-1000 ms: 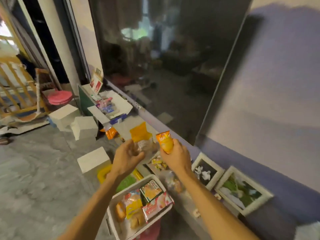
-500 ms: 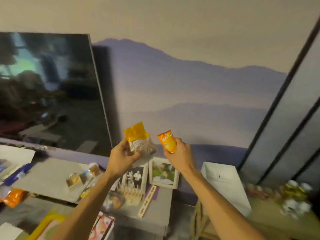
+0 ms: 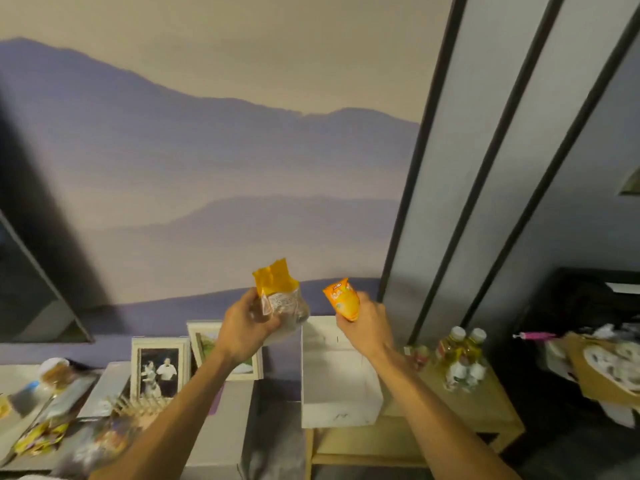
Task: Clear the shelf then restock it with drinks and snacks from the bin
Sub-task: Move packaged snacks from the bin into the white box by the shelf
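Note:
My left hand grips a clear snack bag with a yellow top, held upright at chest height. My right hand holds a small orange snack packet, a little to the right of the bag. Both are raised in front of the wall, above a white open box that stands on a low wooden shelf. Two yellow drink bottles with white caps stand on that shelf, to the right of my right hand.
Two framed photos lean against the wall on a grey ledge at lower left, with several blurred snack packets beside them. A dark screen edge is at far left. A cardboard box with items sits at far right.
The view has swung right, away from the bin and screen toward the wooden shelf with the bottles. Both hands keep the same hold on the bag and the packet.

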The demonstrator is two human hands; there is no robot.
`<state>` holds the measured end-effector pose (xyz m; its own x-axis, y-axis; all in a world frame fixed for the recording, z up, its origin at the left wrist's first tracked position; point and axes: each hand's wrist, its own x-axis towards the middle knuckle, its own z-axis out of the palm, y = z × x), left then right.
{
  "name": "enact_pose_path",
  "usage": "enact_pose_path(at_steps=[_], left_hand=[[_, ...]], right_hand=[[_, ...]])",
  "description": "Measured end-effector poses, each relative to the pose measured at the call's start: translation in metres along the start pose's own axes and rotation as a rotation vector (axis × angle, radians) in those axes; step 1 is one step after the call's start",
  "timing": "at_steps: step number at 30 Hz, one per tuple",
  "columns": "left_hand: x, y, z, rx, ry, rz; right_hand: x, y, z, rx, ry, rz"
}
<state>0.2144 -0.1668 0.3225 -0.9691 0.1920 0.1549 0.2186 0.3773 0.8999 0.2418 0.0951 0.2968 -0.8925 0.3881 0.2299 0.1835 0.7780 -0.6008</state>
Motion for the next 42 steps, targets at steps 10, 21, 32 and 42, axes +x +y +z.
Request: enact_pose_path(at_steps=[10, 21, 32, 42], left_hand=[[0.106, -0.067, 0.109, -0.031, -0.163, -0.153], [0.153, -0.194, 0.227, 0.222, -0.155, -0.358], [0.141, -0.242, 0.251, 0.361, -0.235, -0.289], [0.137, -0.223, 0.222, 0.267, -0.224, -0.223]], right_hand=[[0.068, 0.079, 0.059, -0.108, -0.136, 0.184], [0.101, 0.158, 0.200, -0.312, -0.315, 0.233], [0.102, 0.194, 0.245, -0.394, -0.437, 0.115], [0.104, 0.167, 0.214, -0.243, -0.369, 0.080]])
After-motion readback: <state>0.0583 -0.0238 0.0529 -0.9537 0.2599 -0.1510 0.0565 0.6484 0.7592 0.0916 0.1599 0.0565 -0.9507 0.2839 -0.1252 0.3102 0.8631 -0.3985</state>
